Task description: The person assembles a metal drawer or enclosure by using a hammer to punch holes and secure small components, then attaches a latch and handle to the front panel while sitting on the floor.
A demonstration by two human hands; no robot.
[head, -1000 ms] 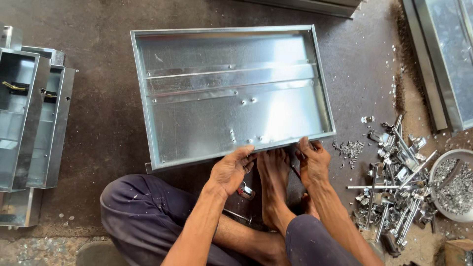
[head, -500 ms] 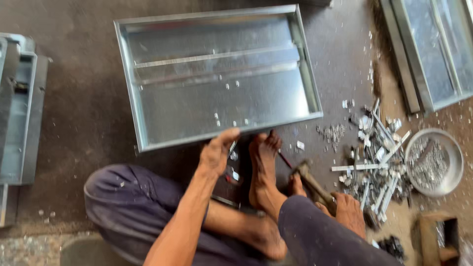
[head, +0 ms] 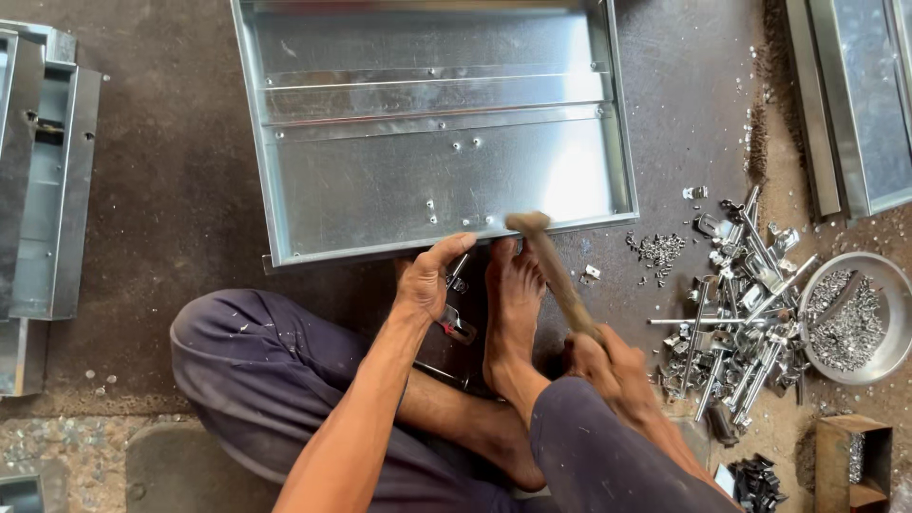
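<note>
left of the steel tray [head: 399,180] stand stacked metal frames [head: 47,180]. the tray lies flat on the floor ahead of the seated person. the left hand [head: 427,280] pinches its near rim. just right, the right hand [head: 608,366] clenches a hammer [head: 551,266], its head at that rim. further right lie loose metal fittings [head: 741,304] and a bowl of small parts [head: 855,318].

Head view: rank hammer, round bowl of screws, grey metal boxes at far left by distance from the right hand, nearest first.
From the right hand:
1. Hammer, held in that hand.
2. Round bowl of screws, on the floor on that hand's side.
3. Grey metal boxes, far across at the left edge.
</note>
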